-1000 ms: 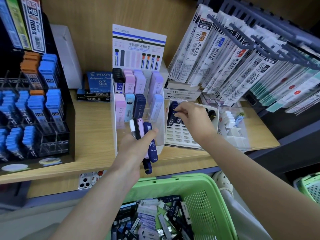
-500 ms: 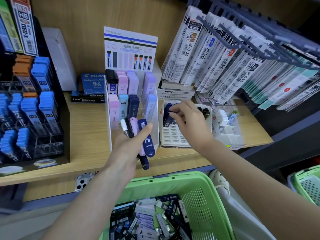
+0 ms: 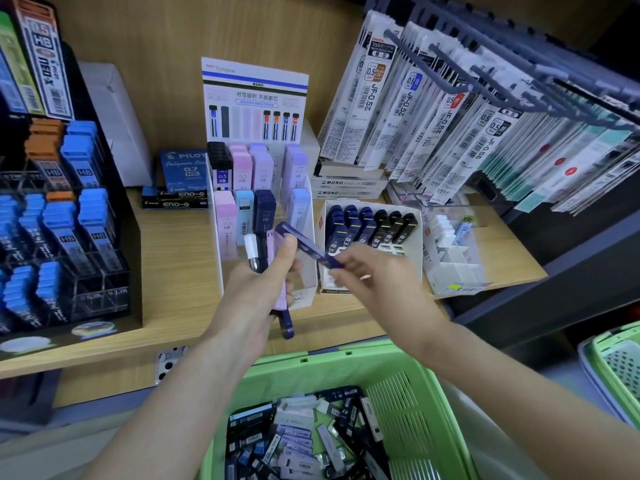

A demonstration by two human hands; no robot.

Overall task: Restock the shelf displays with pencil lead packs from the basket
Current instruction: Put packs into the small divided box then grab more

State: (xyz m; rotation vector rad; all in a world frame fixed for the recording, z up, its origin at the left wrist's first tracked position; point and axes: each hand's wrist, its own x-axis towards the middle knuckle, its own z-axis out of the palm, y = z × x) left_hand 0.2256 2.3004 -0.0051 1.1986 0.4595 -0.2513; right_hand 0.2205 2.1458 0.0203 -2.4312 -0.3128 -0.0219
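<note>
My left hand (image 3: 258, 289) grips a bundle of lead packs (image 3: 270, 271), white, black, lilac and dark blue, in front of the white tiered display (image 3: 304, 292). My right hand (image 3: 367, 271) pinches the lower end of one dark blue lead pack (image 3: 304, 245), which slants up toward my left thumb. Just behind my right hand sits a white box (image 3: 420, 233) with a row of dark blue and black packs. The green basket (image 3: 415, 403) below holds several loose packs.
A black display of blue and orange lead cases (image 3: 69, 216) stands at left. Hanging refill packets (image 3: 450, 109) on grey pegs crowd the upper right. Clear divider trays (image 3: 453, 258) sit right of the white box. A phone (image 3: 169, 362) lies below the shelf edge; a second green basket (image 3: 620, 368) shows at right.
My right hand has drawn back from the white box and now pinches a dark blue pack at my left hand's bundle. The view has shifted slightly.
</note>
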